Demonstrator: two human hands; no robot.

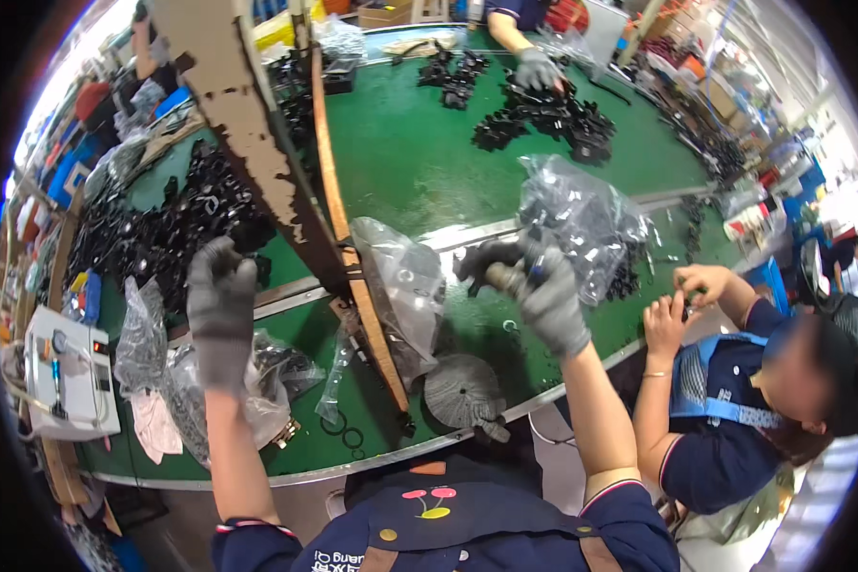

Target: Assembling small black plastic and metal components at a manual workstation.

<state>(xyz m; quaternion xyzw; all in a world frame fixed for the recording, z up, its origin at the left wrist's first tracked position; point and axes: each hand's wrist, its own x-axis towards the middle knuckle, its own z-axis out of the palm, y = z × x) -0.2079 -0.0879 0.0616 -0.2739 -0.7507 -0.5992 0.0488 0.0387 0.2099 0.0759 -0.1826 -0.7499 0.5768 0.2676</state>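
Our right hand (551, 310) is clamped on a part (486, 257)

We see the part jutting out to the left of the right hand's fingertips, dark, with a metallic cylinder (505, 278) close against the glove. Our fingers there are curled in around it. Just beyond that hand lies a clear bag (582, 219); a grey disc (462, 393) sits nearer our body, to its left. Our left hand (221, 296) is raised, fingers half curled, beside a black pile (186, 219); we cannot tell whether its fingertips meet or hold anything.
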